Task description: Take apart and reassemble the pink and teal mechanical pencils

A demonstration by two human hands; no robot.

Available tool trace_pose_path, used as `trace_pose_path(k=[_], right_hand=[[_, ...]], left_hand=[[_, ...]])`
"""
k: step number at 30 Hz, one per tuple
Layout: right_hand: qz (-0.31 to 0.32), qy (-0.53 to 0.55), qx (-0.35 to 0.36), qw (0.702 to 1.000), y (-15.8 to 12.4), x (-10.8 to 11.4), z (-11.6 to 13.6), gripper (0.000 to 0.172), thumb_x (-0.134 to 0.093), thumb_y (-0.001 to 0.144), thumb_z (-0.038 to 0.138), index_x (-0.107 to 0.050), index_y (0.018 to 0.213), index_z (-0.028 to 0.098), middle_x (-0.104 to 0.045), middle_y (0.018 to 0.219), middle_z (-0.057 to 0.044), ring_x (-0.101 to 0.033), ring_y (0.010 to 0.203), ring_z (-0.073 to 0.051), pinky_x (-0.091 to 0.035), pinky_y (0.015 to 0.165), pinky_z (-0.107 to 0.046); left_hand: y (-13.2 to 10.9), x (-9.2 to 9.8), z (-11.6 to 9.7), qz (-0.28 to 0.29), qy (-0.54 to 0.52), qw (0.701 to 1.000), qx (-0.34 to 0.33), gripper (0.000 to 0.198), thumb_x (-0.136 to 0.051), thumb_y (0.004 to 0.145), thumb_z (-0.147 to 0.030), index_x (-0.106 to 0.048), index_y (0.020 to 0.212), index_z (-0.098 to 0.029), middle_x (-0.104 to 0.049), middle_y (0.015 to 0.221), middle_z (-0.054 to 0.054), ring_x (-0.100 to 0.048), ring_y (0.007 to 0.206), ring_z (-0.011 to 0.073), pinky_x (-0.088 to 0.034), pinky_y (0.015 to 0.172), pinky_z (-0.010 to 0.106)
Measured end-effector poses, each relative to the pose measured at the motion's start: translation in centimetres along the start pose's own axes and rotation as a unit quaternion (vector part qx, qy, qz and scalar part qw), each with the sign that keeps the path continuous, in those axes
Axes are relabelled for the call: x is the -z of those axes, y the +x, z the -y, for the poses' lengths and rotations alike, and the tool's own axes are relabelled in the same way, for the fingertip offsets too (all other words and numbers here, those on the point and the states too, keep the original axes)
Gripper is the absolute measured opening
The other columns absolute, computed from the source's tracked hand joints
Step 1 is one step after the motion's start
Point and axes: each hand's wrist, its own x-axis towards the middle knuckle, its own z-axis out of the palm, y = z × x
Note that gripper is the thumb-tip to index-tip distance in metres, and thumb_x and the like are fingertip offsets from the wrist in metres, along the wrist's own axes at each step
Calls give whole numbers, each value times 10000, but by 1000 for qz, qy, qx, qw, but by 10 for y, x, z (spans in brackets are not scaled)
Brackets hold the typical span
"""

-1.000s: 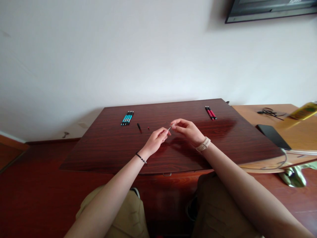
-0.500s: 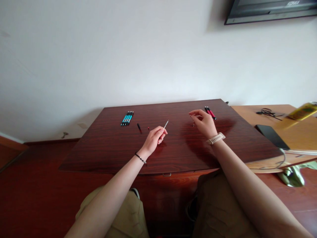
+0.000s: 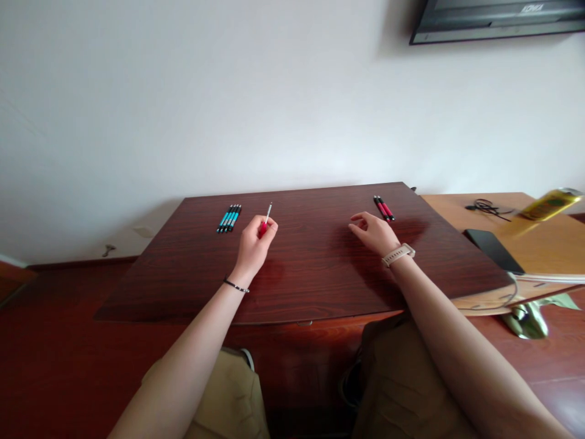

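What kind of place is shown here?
Probably a room in a home or a hotel, not a workshop: a dark wooden table stands against a plain white wall, a flat screen hangs on that wall, and a phone lies on the lighter desk beside it.

Left pens [image 3: 229, 217] and right pens [image 3: 384, 208] lie well apart on the table [image 3: 320, 274].

One camera, worn on the head, looks forward and down over the lap [image 3: 231, 399] and both forearms [image 3: 201, 332], close to the table [image 3: 315, 271], with the wall [image 3: 228, 91] rising beyond the fingers [image 3: 358, 222].
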Motion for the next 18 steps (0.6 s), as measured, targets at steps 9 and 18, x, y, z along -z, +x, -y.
trace_pose_path(k=[9, 18], right_hand=[[7, -11, -8, 1000, -1, 1, 1, 274, -679, 955, 351, -739, 1179, 205, -786, 945, -45, -715, 879, -228, -494, 800, -330], [3, 10, 9, 1000, -2, -2, 6, 277, -678, 948, 346, -745, 1182, 212, -783, 934, -45, -709, 854, -227, -506, 813, -338]], left_hand=[[15, 66, 31, -112, 173, 978, 4, 301, -739, 872, -412, -742, 1083, -198, -492, 701, -43, -457, 636, 141, -354, 628, 268], [14, 71, 55, -62, 218, 973, 44, 400, -735, 841, -493, -813, 1088, -187, -506, 665, -33, -494, 635, 166, -390, 673, 300]])
